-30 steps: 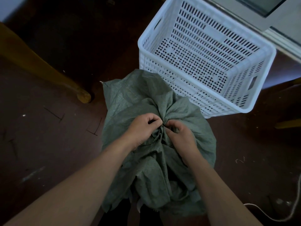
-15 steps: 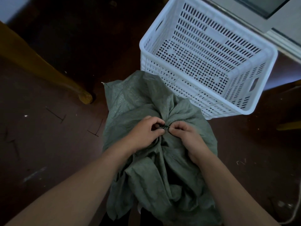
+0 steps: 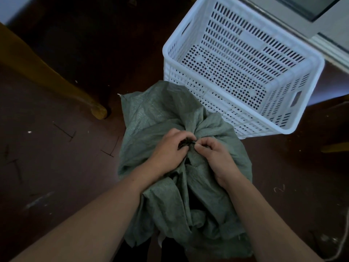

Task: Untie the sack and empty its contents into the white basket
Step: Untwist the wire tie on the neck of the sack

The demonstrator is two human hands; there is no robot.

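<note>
A grey-green woven sack (image 3: 151, 118) stands on the dark floor in front of me, its neck gathered into a bunch and bound by a thin dark tie (image 3: 188, 143). My left hand (image 3: 170, 150) pinches the tie from the left. My right hand (image 3: 217, 156) pinches the gathered neck and tie from the right, fingertips almost touching the left hand's. The sack's contents are hidden. The white perforated plastic basket (image 3: 306, 87) sits just behind and right of the sack, touching it, with nothing visible inside.
A yellow wooden furniture leg (image 3: 94, 106) slants down to the floor on the left. A grey-framed door or cabinet (image 3: 332, 31) stands behind the basket. A light cord (image 3: 340, 248) lies at the lower right. Small scraps dot the dark brown floor (image 3: 56, 167).
Both hands have stayed at the sack's neck, fingers working the tie. The left fingers have lifted a dark loop of it, and the sack cloth has shifted slightly.
</note>
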